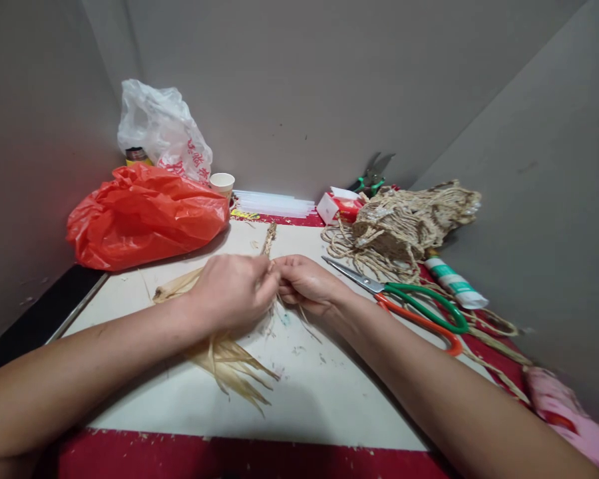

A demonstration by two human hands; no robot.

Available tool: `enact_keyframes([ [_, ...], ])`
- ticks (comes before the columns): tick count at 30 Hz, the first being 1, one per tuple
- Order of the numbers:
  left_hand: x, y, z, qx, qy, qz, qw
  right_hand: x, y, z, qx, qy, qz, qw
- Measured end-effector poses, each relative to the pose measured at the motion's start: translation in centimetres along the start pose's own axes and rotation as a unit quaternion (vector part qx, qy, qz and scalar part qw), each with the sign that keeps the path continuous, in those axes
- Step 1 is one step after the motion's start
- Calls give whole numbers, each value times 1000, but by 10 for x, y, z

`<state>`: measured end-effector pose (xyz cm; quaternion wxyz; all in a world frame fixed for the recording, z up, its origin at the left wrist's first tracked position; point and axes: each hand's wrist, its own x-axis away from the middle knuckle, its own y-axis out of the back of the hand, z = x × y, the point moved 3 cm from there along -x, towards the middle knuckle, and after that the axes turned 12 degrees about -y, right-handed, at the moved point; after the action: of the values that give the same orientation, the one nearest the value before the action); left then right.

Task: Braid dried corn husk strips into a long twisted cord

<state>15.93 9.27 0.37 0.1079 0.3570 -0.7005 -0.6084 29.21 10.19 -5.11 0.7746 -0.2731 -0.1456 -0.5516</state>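
– Please, what carries these things?
– It is a red-covered table (174,459), and on it lies 1 white board (344,399).
– And on the board?
– Some dry husks (232,364), also 1 pair of scissors (375,285), near its right edge.

No text can be read: the red characters (196,157) on the white bag (154,116), upper left, are crumpled; marks on the yellow label (244,215), upper centre, are too small.
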Motion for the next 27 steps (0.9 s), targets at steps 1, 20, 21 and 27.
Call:
enact_keyframes([
  [1,-3,2,7,47,25,-47,997,0,1,1,0,2,4,1000],
  [20,-15,-52,41,533,163,35,830,1,17,6,322,9,-39,946],
  [21,-14,-53,41,529,167,26,832,2,16,7,336,13,-46,941],
  [27,-12,-58,42,482,189,-25,855,16,7,18,443,33,-70,893],
])
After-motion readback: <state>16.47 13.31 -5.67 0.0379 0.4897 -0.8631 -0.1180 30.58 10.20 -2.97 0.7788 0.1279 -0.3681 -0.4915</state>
